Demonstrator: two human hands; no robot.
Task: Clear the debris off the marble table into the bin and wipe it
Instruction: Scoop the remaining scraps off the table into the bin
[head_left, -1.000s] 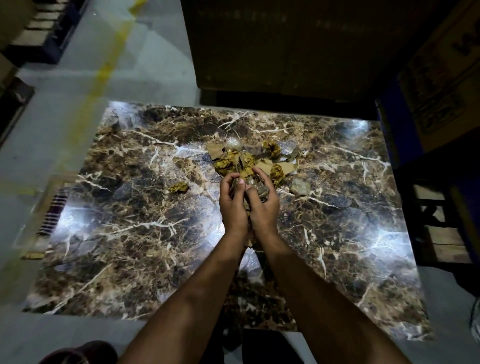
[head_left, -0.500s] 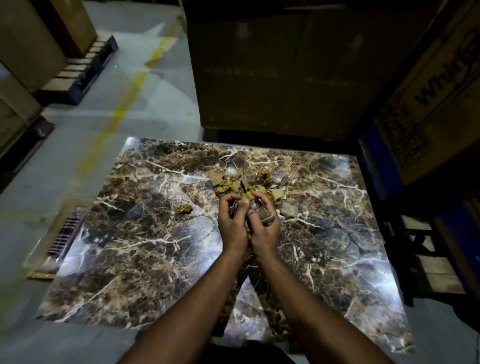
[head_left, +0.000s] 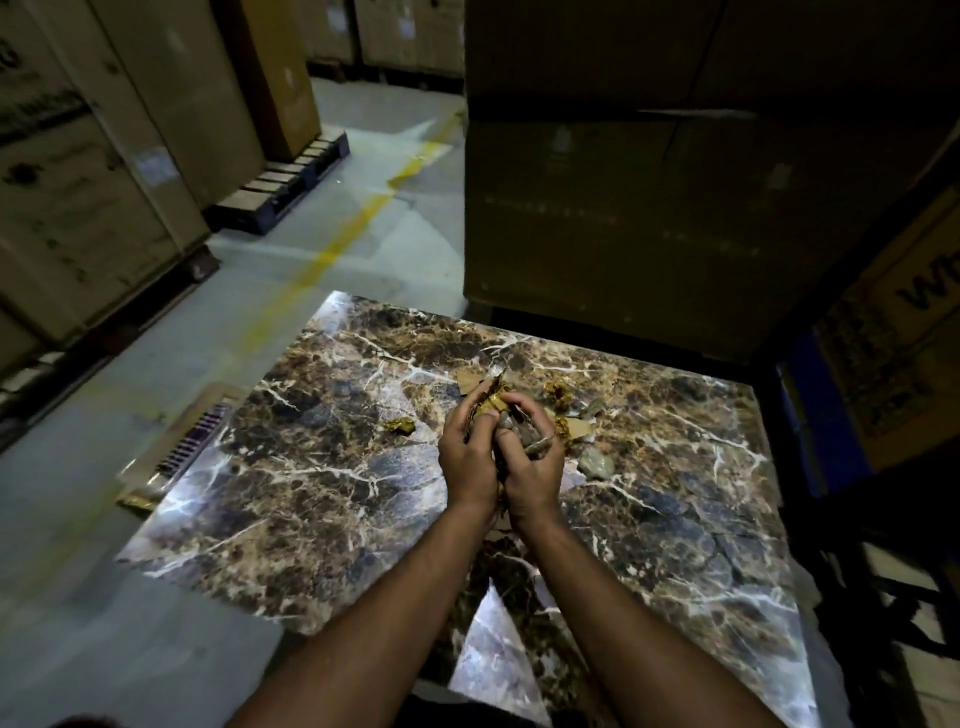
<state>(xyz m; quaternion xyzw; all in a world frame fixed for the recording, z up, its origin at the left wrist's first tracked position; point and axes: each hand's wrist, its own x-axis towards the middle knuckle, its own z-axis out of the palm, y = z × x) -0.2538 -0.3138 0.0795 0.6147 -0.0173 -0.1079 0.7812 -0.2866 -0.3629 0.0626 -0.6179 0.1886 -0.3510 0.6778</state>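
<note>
A brown-veined marble table (head_left: 322, 499) fills the view, with cardboard boxes (head_left: 613, 171) stacked beyond its far edge. Above its middle, the left hand (head_left: 467, 452) and right hand (head_left: 532, 467), pressed together, curl their fingers round a bundle of debris (head_left: 511, 421). Looser scraps lie just right; a yellow crumpled scrap (head_left: 400, 426) lies left.

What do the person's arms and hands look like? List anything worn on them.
Both forearms are bare up to the picture's lower edge, with no sleeves in sight. The left hand and right hand wear no gloves. No watch, ring or wristband shows, though the light is dim.
</note>
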